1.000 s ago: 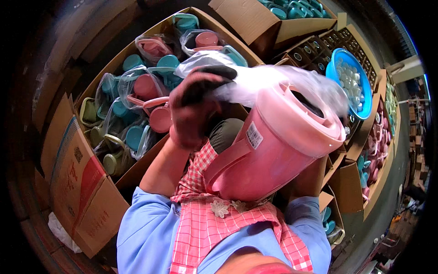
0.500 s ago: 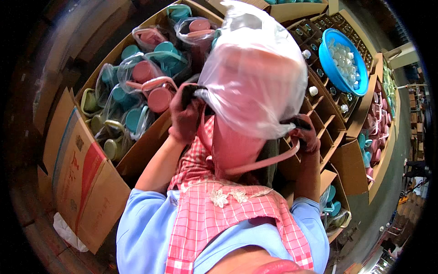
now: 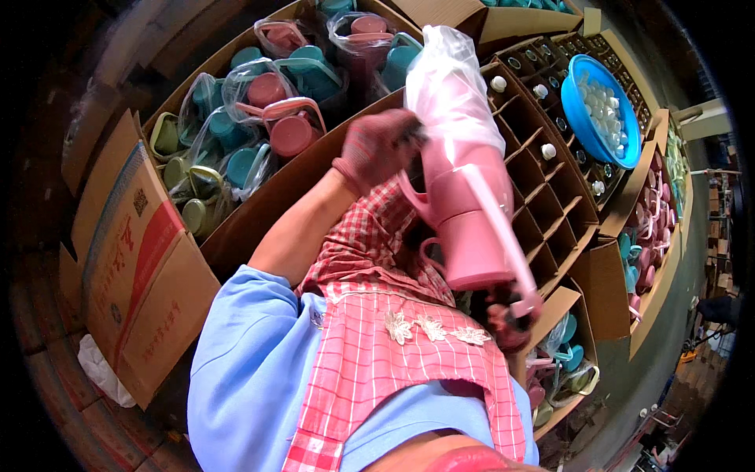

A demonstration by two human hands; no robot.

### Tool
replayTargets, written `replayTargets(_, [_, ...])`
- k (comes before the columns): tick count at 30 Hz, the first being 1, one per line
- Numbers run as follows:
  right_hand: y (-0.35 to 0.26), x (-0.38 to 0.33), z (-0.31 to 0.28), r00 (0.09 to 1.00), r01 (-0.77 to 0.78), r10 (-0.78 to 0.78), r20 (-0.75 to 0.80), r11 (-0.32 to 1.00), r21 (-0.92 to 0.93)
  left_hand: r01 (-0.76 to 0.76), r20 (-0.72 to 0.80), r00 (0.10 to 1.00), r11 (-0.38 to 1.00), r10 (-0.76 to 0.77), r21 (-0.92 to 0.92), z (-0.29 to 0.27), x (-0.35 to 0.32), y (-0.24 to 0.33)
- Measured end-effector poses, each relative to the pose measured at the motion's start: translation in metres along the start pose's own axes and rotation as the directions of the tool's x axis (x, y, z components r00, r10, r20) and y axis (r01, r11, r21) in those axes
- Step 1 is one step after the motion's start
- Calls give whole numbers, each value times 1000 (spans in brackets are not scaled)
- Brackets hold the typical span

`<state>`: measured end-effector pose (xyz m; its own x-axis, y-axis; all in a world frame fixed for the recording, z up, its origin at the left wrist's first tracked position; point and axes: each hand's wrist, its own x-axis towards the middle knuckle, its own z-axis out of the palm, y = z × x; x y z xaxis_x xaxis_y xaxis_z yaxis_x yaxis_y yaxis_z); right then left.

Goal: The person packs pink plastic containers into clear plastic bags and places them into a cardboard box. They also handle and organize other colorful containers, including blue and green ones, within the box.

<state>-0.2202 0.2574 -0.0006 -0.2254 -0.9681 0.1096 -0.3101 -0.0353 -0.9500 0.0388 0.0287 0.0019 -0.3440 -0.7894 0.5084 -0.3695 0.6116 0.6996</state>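
A pink thermos jug is tilted in front of my apron, its far half inside a clear plastic bag. Its long pale-pink carrying handle slants down toward my right hand. My left hand, in a dark reddish work glove, is closed at the bag's edge against the jug's left side. At the near end of the jug, my gloved right hand is curled round the end of the carrying handle; the jug's base partly hides those fingers.
At left stands a carton of bagged pink, teal and green jugs. Right of me is a divided carton with white-stoppered pieces in some cells. A blue basin of white caps sits on another divided carton. More jug-filled cartons lie further right.
The bag, ballooned wide before, now fits closely over the jug's far half. The jug has shifted right; my left hand moved right and up, my right hand down to the handle.
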Motion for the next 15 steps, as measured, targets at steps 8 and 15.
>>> replayTargets(8, [-57,29,-8,983,121,-83,-164,963,241,-177,261,879,781,399,-599,-60,-17,88])
replayTargets(15, [-98,83,7,904,412,-428,-6,866,285,-201,19,979,940,204,274,-78,-45,18])
